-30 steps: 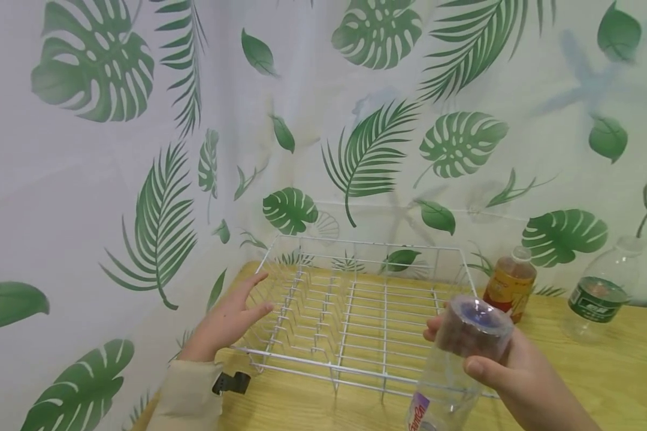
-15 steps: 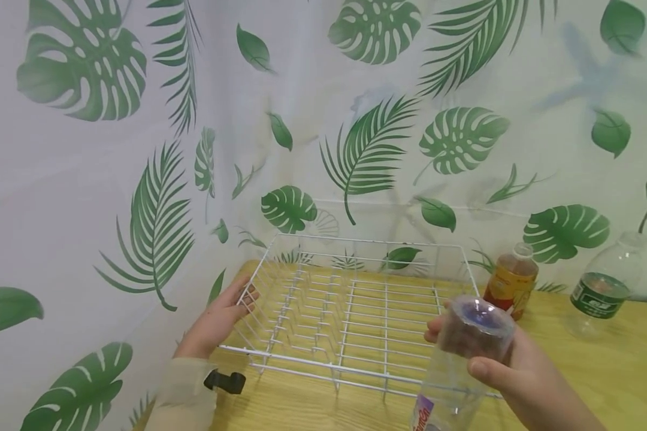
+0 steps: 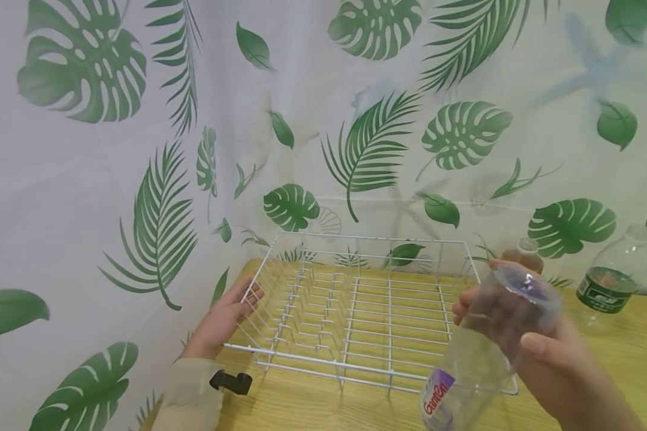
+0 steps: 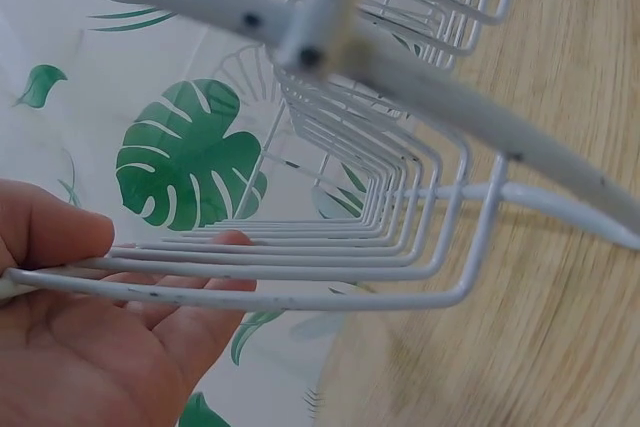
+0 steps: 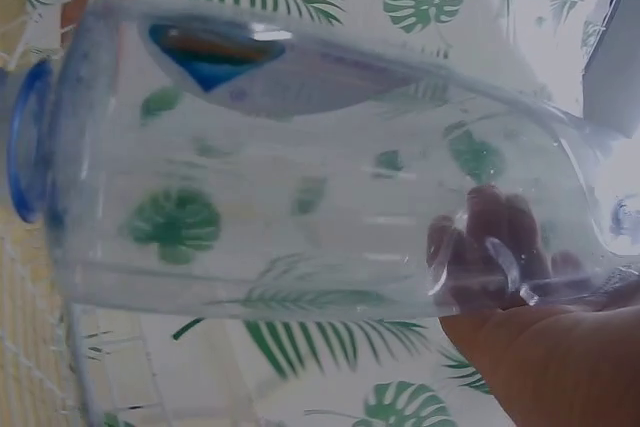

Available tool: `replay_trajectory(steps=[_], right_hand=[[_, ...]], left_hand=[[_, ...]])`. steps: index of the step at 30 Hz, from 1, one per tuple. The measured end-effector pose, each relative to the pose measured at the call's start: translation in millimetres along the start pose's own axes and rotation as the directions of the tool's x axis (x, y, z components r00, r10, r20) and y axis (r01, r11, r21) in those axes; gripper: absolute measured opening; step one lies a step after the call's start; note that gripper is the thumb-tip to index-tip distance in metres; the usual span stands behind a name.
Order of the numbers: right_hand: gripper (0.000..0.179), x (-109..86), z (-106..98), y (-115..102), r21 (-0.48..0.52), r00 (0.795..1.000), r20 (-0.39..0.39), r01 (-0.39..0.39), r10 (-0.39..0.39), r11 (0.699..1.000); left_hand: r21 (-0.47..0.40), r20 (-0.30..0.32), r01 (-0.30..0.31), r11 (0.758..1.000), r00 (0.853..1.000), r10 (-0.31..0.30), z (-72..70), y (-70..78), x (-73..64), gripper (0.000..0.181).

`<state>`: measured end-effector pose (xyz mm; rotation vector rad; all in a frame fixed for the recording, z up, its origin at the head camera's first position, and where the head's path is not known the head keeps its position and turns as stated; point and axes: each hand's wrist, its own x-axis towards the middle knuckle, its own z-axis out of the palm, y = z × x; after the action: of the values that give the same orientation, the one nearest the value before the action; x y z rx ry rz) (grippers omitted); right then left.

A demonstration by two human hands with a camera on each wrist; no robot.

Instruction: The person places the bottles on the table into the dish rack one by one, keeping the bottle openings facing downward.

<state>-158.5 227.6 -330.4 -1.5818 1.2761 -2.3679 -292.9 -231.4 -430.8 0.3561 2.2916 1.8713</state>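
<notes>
As the left hand (image 3: 223, 320) grips the rack (image 3: 351, 320) at its left, the right hand (image 3: 558, 359), clasping the clear bottle (image 3: 471, 365) near the rack's right end, should squeeze lightly

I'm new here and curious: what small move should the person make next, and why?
Probably ease the clear bottle inward over the wire rack: the right hand holds the bottle tilted near the rack's front right corner, while the left hand grips the rack's left side and could steady it.
</notes>
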Motion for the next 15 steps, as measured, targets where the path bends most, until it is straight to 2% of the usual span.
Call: replay_trajectory(steps=[3, 6, 9, 12, 15], right_hand=[[0.064, 13.1, -3.2, -7.2, 0.018, 1.0, -0.007, 0.024, -0.024, 1.0], [0.061, 26.4, -8.0, -13.2, -0.017, 1.0, -0.025, 0.019, -0.019, 1.0], [0.054, 39.4, -11.1, -16.5, -0.11, 0.992, -0.122, -0.037, 0.024, 0.993], [0.048, 54.1, -14.1, -13.7, -0.224, 0.97, -0.237, -0.115, 0.061, 0.968], [0.046, 69.5, -18.6, -6.6, -0.359, 0.942, -0.326, -0.197, 0.075, 0.912]], left_hand=[[-0.006, 0.003, -0.007, 1.0, 1.0, 0.007, -0.5, -1.2, 1.2, 0.063], [-0.008, 0.004, -0.008, 1.0, 1.0, 0.008, -0.7, -1.6, 1.4, 0.062], [-0.01, -0.001, -0.007, 1.0, 1.0, 0.007, -0.4, -1.4, 1.4, 0.062], [-0.006, -0.003, -0.008, 1.0, 1.0, 0.008, 0.1, -0.1, 0.6, 0.062], [0.0, -0.005, -0.006, 1.0, 1.0, 0.006, 0.5, 1.1, 0.0, 0.062]])
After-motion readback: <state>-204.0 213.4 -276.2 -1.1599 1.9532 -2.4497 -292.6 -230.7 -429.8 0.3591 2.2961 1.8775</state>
